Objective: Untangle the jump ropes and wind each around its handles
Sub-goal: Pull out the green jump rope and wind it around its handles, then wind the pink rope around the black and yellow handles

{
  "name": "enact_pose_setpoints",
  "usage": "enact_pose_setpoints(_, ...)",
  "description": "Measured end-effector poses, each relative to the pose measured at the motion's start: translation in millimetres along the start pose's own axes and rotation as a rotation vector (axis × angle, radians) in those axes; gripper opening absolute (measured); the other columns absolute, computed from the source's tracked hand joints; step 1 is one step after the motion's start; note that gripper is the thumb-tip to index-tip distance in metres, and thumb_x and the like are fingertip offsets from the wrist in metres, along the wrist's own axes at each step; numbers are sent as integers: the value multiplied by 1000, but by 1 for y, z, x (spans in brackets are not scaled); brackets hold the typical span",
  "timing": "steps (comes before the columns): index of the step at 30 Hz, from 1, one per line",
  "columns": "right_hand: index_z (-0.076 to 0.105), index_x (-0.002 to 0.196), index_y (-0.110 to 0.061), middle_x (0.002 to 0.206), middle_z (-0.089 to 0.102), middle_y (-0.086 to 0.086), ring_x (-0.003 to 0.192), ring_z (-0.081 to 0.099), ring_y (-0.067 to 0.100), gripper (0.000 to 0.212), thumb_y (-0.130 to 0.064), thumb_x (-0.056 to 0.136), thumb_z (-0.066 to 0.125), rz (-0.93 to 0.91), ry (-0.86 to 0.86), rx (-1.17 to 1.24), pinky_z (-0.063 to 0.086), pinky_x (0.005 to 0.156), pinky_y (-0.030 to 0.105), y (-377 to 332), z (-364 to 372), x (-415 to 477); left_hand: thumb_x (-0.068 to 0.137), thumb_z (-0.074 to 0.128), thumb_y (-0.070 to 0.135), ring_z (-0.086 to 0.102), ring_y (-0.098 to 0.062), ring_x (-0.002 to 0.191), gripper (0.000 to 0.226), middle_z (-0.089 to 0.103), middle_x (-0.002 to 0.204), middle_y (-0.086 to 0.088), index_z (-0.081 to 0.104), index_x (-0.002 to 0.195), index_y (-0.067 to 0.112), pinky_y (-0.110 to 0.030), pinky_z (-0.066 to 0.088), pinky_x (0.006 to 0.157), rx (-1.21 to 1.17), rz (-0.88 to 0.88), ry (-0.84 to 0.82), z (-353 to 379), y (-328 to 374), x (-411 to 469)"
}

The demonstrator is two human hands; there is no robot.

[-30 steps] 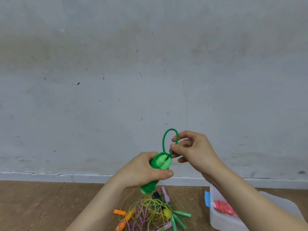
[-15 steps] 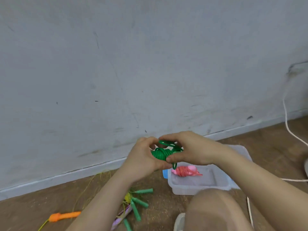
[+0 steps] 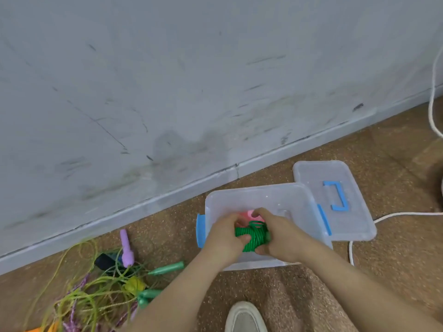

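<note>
Both hands hold a wound green jump rope [image 3: 251, 237] low inside the clear plastic bin [image 3: 309, 202]. My left hand [image 3: 224, 238] grips its left end, and my right hand [image 3: 280, 236] grips its right side. Behind the green bundle a pink wound rope [image 3: 247, 215] lies in the bin, mostly hidden by my fingers. On the floor at the lower left sits a tangle of yellow-green and purple ropes [image 3: 91, 298] with a purple handle [image 3: 126, 248], teal handles [image 3: 165, 268] and an orange handle [image 3: 38, 329].
The bin's lid [image 3: 333, 200] with a blue handle lies to the bin's right. A white cord [image 3: 407, 214] runs over the brown floor at the right. A grey wall rises close behind. My white shoe [image 3: 244, 317] is at the bottom centre.
The view swung right and down. Both hands carried the wound green rope from chest height down into the bin, and the loose loop end is now tucked in.
</note>
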State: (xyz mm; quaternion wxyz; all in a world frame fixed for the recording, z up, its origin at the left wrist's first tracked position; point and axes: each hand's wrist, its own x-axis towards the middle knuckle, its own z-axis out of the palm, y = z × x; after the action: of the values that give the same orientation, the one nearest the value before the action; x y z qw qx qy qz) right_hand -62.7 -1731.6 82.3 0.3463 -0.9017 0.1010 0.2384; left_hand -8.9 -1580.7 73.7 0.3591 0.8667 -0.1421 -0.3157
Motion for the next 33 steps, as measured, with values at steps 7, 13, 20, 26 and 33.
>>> enact_pose_setpoints(7,47,129,-17,114,59,1,104,57,19,61,-19,76,76,100,-13,-34,37,77,19,31,54,71,93,48,13,55,-29,98,32,53,119,-13,46,125,11,-34,40,77,664,110,-70,26,-24,56)
enact_pose_setpoints(13,61,105,-27,106,68,2,100,64,25,31,-46,81,65,320,64,-238,49,75,30,38,52,86,95,44,16,50,-22,91,33,51,123,-21,45,126,4,-22,39,78,856,15,-98,40,-39,77)
enact_pose_setpoints(20,72,97,-20,101,72,7,96,65,28,20,-15,87,56,98,-8,16,51,85,37,40,55,86,97,41,8,57,-32,109,26,60,118,-15,58,116,2,-34,41,80,1017,72,-314,44,-38,72)
enact_pose_setpoints(26,69,108,-27,105,69,-2,100,64,22,24,-15,92,55,47,78,40,48,87,32,33,52,74,93,45,2,59,-37,102,24,62,110,-18,59,112,2,-42,46,75,923,134,-279,23,-21,45)
enact_pose_setpoints(33,66,88,-32,82,72,-8,72,68,5,18,-16,93,58,-176,158,429,51,72,23,-76,16,41,90,50,19,52,-5,56,21,61,67,14,66,94,32,-21,40,54,84,118,432,-61,-55,-64)
